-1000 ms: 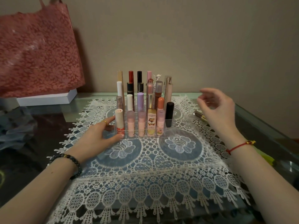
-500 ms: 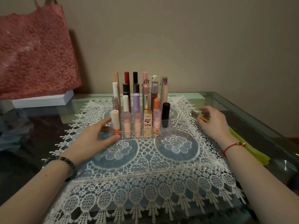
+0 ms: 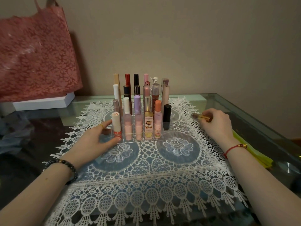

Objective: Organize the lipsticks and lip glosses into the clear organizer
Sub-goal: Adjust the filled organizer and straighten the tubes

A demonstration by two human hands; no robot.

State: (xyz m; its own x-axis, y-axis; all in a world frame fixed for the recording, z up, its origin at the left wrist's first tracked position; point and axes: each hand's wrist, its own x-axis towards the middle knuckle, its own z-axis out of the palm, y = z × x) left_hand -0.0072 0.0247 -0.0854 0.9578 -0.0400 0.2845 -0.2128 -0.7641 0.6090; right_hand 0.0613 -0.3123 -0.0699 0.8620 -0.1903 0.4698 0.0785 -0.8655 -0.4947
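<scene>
The clear organizer (image 3: pixel 166 132) stands on the lace mat at the middle of the table, with several lipsticks and lip glosses upright in its slots, a black lipstick (image 3: pixel 167 116) at its front right. My left hand (image 3: pixel 95 143) rests against the organizer's front left corner, thumb and forefinger on either side of that corner. My right hand (image 3: pixel 215 123) lies at the mat's right edge, fingers curled over a gold-capped lip gloss (image 3: pixel 199 117) that lies flat on the table.
A white lace mat (image 3: pixel 146 173) covers the glass table (image 3: pixel 254 121). A red lace-patterned bag (image 3: pixel 35 57) on a white box (image 3: pixel 44 102) stands at the back left. Yellow-green strips (image 3: pixel 250 152) lie by my right wrist. Grey cloth (image 3: pixel 11 137) sits far left.
My right hand came down from mid-air to the table's right side and closed over the gold-capped lip gloss. My left hand stayed at the organizer's corner.
</scene>
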